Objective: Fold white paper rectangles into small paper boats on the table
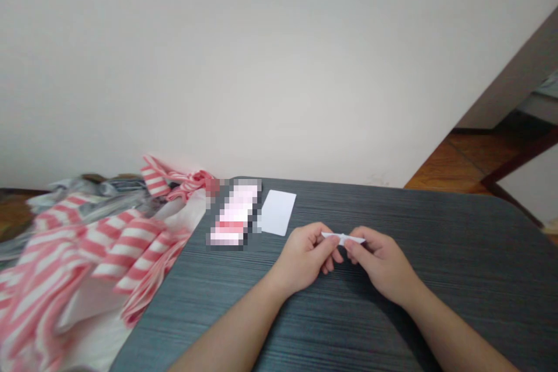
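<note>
Between my two hands is a small piece of folded white paper (343, 238), narrow and pointed at both ends. My left hand (307, 256) pinches its left part between thumb and fingers. On the other side, my right hand (378, 258) grips the right part the same way, thumb on the near face. Both hands are just above the dark table, with fingertips close together at the paper's middle. Most of the paper's far side is hidden behind the thumbs and fingers.
A flat white sheet or card (278, 213) lies left of my hands on the dark wood-grain table (349, 331). Beside it is a pixelated phone-like rectangle (235, 215). Red-and-white striped cloth (131, 244) is heaped left of the table. A pale wall (279, 70) stands behind.
</note>
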`<state>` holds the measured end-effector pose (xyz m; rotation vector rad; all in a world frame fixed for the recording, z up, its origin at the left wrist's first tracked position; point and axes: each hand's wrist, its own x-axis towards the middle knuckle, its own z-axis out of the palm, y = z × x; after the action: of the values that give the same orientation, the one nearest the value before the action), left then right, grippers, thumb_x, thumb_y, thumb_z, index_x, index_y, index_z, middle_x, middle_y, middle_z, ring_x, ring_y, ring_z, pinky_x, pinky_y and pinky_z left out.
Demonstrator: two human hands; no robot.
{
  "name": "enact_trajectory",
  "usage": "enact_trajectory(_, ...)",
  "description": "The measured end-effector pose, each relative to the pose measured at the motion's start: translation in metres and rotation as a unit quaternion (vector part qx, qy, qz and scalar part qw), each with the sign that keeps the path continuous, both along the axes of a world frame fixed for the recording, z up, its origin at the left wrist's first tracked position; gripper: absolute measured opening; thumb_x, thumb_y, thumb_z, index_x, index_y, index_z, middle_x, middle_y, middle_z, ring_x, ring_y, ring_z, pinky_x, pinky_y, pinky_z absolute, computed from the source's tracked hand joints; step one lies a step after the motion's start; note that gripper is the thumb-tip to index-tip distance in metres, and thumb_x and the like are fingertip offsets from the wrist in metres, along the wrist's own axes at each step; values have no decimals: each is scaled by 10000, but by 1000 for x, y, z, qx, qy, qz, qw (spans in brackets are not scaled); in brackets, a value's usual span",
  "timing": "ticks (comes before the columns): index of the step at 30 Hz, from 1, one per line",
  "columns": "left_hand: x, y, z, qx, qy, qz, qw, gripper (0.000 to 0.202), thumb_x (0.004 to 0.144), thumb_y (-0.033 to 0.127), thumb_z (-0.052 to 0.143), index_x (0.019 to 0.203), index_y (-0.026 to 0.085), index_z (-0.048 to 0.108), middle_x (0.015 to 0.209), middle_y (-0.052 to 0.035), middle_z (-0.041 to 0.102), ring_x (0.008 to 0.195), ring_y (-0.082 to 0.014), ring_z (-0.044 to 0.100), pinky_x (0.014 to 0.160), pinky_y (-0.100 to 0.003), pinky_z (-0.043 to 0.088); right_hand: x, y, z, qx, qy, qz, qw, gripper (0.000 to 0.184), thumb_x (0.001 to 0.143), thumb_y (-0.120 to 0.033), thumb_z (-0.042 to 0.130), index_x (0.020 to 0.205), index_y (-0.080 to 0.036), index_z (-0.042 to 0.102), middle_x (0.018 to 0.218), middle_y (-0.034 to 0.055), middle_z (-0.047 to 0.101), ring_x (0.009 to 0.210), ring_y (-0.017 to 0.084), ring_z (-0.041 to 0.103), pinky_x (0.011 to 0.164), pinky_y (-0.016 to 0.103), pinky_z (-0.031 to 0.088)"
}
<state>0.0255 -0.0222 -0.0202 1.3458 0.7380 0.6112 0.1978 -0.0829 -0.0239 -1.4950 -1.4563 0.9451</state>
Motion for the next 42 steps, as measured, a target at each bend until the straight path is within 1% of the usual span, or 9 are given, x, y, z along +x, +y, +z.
enact_trajectory(3,0,0,1,11,8,6,1000,250,878,349,581,737,143,562,629,-8,642,467,-73,532,466,-185,428,-1,0,2,10,-3,11,1000,244,899,-312,557,697,-184,606,654,-9,607,631,146,530,601,244,406)
enact_trajectory(6,0,0,0,5,4,1,1000,216,855,325,600,748,138,585,645,-9,646,480,-75,539,476,-191,439,0,0,3,18,-17,21,999,240,901,-304,555,705,-183,623,654,-6,622,632,148,542,605,244,409)
enact_trajectory(10,0,1,-1,4,9,-10,1000,227,854,350,604,775,137,610,672,-13,649,493,-75,539,487,-194,439,0,0,4,24,-41,37,998,234,903,-294,557,715,-182,638,652,-1,630,627,147,549,601,243,409)
enact_trajectory(18,0,1,2,27,32,6,999,196,859,304,562,739,150,582,619,-1,624,478,-80,535,472,-187,425,-1,1,3,37,-63,33,997,255,924,-287,505,729,-188,636,662,3,632,621,149,555,607,249,423)
enact_trajectory(21,0,1,2,27,39,-1,999,197,861,306,558,746,148,585,629,-5,628,484,-80,537,476,-188,428,1,1,5,44,-80,36,995,282,929,-284,493,703,-190,633,642,3,625,610,151,558,599,252,415)
enact_trajectory(25,-1,1,0,22,48,-19,998,224,868,348,568,781,144,598,639,-9,626,499,-83,536,487,-192,433,1,1,8,55,-106,43,992,285,924,-277,500,686,-191,629,638,2,625,603,149,558,603,254,409)
enact_trajectory(30,-1,1,1,41,59,-25,997,245,890,348,544,758,147,592,639,-4,618,510,-78,525,498,-185,419,-1,2,9,53,-108,53,991,281,919,-263,506,672,-191,620,633,0,625,600,147,563,594,252,410)
enact_trajectory(35,-1,1,1,46,63,-12,997,236,887,335,538,743,153,581,625,2,610,502,-81,520,485,-182,408,0,2,4,39,-94,32,994,248,908,-270,523,700,-190,632,627,-9,618,593,147,560,582,248,411)
enact_trajectory(42,-2,0,-1,47,65,-16,997,258,903,353,524,741,159,573,621,10,607,491,-77,513,479,-180,404,3,1,0,30,-82,15,996,332,946,-294,469,657,-190,594,606,-6,598,594,150,567,595,258,412)
